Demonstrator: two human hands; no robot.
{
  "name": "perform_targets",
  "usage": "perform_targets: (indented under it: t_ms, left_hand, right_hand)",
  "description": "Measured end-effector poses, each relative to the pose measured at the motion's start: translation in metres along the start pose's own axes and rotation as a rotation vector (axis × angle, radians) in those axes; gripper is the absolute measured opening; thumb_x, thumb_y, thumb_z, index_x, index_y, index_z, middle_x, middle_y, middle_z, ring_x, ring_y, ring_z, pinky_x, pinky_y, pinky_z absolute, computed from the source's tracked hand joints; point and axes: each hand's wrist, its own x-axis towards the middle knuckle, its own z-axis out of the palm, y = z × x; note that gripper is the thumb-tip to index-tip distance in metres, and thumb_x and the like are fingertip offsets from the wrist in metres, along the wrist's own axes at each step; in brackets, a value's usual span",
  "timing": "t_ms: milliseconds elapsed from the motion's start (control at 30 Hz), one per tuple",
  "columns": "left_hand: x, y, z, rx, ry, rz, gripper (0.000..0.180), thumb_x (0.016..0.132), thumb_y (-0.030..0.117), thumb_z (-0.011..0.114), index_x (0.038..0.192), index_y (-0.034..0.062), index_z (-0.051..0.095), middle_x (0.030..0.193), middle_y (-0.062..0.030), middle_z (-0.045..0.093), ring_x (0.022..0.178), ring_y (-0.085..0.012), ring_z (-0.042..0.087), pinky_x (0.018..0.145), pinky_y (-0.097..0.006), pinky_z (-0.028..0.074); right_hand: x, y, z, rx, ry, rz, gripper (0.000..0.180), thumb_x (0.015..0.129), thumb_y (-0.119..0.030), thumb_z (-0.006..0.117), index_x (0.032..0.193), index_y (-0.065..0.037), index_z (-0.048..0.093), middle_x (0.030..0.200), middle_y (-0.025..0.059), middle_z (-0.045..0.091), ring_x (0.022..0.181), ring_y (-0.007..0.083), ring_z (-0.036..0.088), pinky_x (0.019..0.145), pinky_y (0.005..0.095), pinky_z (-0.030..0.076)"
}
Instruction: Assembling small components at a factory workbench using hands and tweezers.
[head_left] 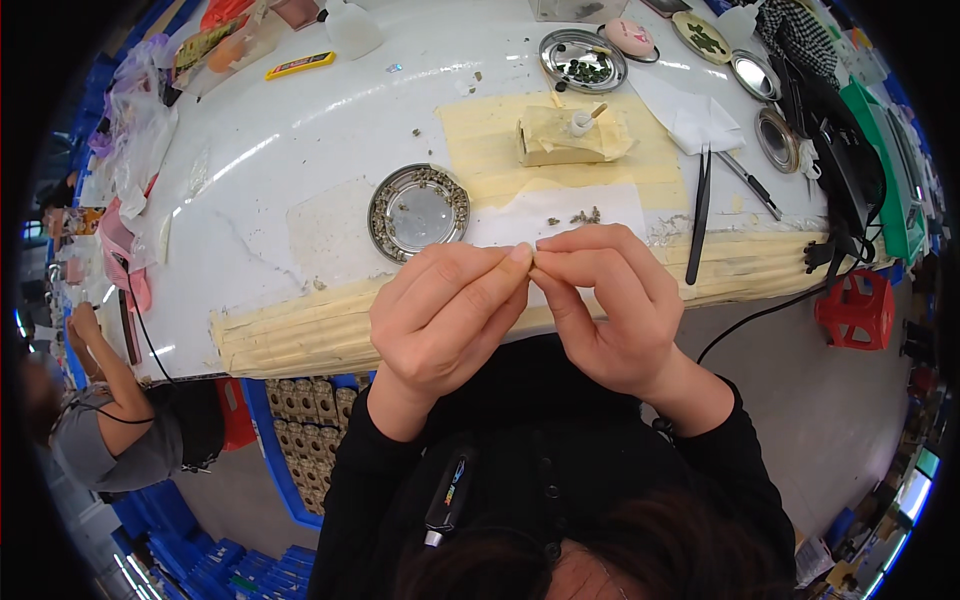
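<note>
My left hand (445, 310) and my right hand (615, 305) meet at the table's front edge, fingertips touching. Both are pinched around something tiny between the thumbs and index fingers, too small to make out. Just past the fingertips, a few small brownish bits (586, 216) lie on a white sheet of paper (625, 205). Left of the paper sits a round metal dish (418, 228) with similar bits along its inner rim. Black tweezers (700, 215) lie to the right of my right hand.
A tape-covered block (545, 150) bears a small white cup with a stick. Behind it, a metal plate (612, 52) holds dark green pieces. A pen-like tool (750, 185) lies at right, a yellow box (300, 66) far left. Another person (115, 420) sits at left; a red stool (855, 308) stands right.
</note>
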Motion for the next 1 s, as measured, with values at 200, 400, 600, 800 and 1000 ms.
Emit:
perform_targets:
  t_ms: [200, 400, 600, 800, 1000]
  left_hand:
    - [-0.002, -0.003, -0.002, -0.13, -0.013, -0.034, 0.03, 0.063, -0.014, 0.075, 0.091, -0.0029, 0.072, 0.079, -0.0099, 0.066, 0.066, -0.0193, 0.063, 0.056, -0.027, 0.048]
    - [-0.001, -0.005, -0.004, -0.209, -0.022, -0.04, 0.03, 0.063, -0.014, 0.075, 0.091, -0.0029, 0.071, 0.079, -0.0105, 0.066, 0.066, -0.0192, 0.063, 0.056, -0.027, 0.048]
    - [-0.001, -0.004, 0.0, -0.059, -0.011, -0.006, 0.03, 0.063, -0.014, 0.075, 0.091, -0.0028, 0.071, 0.078, -0.0106, 0.067, 0.066, -0.0191, 0.063, 0.056, -0.027, 0.048]
    - [-0.001, -0.004, -0.003, -0.198, -0.014, -0.045, 0.029, 0.064, -0.015, 0.074, 0.09, -0.0029, 0.071, 0.078, -0.0107, 0.066, 0.066, -0.0194, 0.062, 0.056, -0.027, 0.049]
    - [-0.002, -0.004, 0.002, -0.084, 0.006, -0.013, 0.029, 0.064, -0.015, 0.074, 0.091, -0.0029, 0.071, 0.079, -0.0105, 0.066, 0.066, -0.0193, 0.062, 0.055, -0.027, 0.047]
  right_hand:
    - [-0.002, 0.0, -0.007, 0.881, -0.143, 0.755, 0.01, 0.093, -0.006, 0.064, 0.096, 0.002, 0.059, 0.086, 0.0048, 0.065, 0.078, 0.0091, 0.063, 0.071, 0.0233, 0.052]
    - [0.001, 0.001, -0.01, 0.893, -0.165, 0.769, 0.008, 0.091, -0.003, 0.064, 0.095, 0.002, 0.06, 0.084, 0.0065, 0.065, 0.076, 0.0117, 0.065, 0.069, 0.025, 0.053]
    - [-0.005, 0.002, 0.008, 0.075, 0.054, 0.029, 0.014, 0.079, 0.006, 0.069, 0.089, 0.0, 0.061, 0.078, 0.0138, 0.063, 0.068, 0.0304, 0.064, 0.063, 0.029, 0.053]
    - [-0.002, -0.003, -0.005, 0.865, -0.133, 0.757, 0.009, 0.096, -0.007, 0.059, 0.097, 0.002, 0.056, 0.086, 0.0039, 0.064, 0.077, 0.0095, 0.064, 0.071, 0.024, 0.054]
    - [-0.007, 0.001, 0.001, 0.172, -0.056, 0.124, 0.006, 0.092, -0.002, 0.061, 0.095, 0.002, 0.057, 0.08, 0.0084, 0.064, 0.074, 0.013, 0.065, 0.066, 0.0269, 0.054]
